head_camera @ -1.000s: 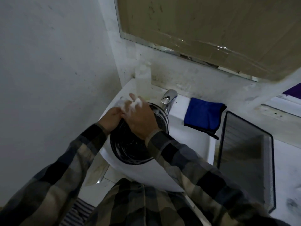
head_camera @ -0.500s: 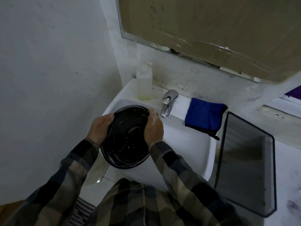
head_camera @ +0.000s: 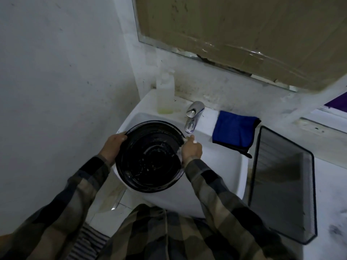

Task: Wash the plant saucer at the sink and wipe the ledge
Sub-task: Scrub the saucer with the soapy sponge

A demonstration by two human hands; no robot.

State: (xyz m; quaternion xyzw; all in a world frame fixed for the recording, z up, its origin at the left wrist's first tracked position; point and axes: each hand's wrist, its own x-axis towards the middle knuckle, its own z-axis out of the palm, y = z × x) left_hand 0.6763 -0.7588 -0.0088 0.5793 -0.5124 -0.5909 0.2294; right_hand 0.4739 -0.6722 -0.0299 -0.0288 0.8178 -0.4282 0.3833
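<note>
- Grip changed within the last second: both hands had been bunched together, white suds on them, at the rim farthest from the person, left of the chrome tap (head_camera: 193, 117). Now they were split to opposite sides.
- Left hand (head_camera: 112, 145) clasped the rim of the round black glossy plastic plant saucer (head_camera: 150, 158) on the side away from the tap, thumb hooked over the edge.
- Right hand (head_camera: 191, 151) pinched the rim on the tap side, just below the spout, suds on its fingertips.
- Saucer sat left of and below the tap, over the white ceramic sink (head_camera: 221, 166), inside facing the camera, wet streaks on its ribs. Resting on the basin or lifted: could not tell.
- No stream was visible from the tap.
- Judgement: soaping looked finished, and a rinse under the spout was likely next.
- Folded blue microfibre cloth (head_camera: 234, 132) lay just right of the tap, untouched, so the ledge wipe was not yet begun.
- Clear plastic bottle with yellowish dregs (head_camera: 165, 96) stood left of the tap, against the wall.
</note>
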